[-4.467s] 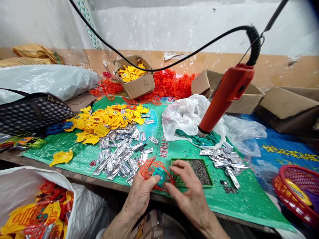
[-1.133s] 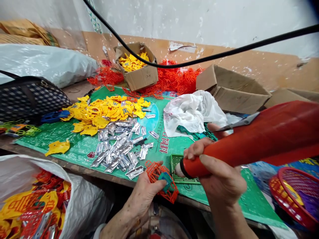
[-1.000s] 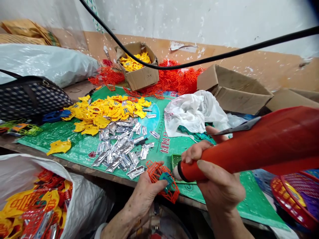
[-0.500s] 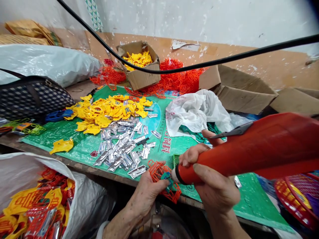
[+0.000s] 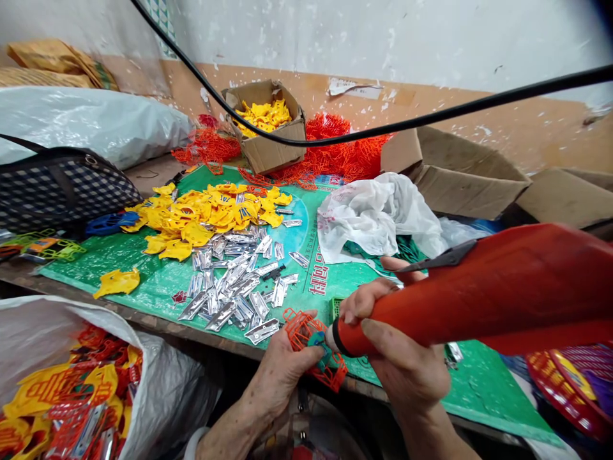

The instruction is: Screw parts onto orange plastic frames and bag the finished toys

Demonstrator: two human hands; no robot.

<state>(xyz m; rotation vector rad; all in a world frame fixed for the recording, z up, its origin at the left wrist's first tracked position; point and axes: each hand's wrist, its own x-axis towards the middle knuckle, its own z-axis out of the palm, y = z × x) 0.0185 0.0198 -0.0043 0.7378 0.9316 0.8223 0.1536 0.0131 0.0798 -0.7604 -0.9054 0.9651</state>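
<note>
My left hand [image 5: 280,364] is closed on an orange-red plastic lattice frame [image 5: 299,329] with a teal plastic piece [image 5: 317,348] against it, held at the table's front edge. My right hand [image 5: 402,358] wraps round a red electric screwdriver [image 5: 460,300], one finger near its grey lever [image 5: 443,255]. The screwdriver's pale nose meets the teal piece; the bit and any screw are hidden. Left of the hands lie silver metallic plates [image 5: 239,287] in a loose heap, and behind them a pile of yellow plastic parts [image 5: 205,214].
A black cable [image 5: 335,137] hangs across the view. Cardboard boxes [image 5: 272,150] line the back, beside tangled orange frames [image 5: 330,153]. A white cloth-like bundle [image 5: 378,211] lies centre right. A white sack [image 5: 167,383] of parts stands front left, a red basket [image 5: 565,396] far right.
The screwdriver and my right hand have shifted slightly left, with the screwdriver's body tilting a little. My left hand keeps its grip on the frame and teal piece.
</note>
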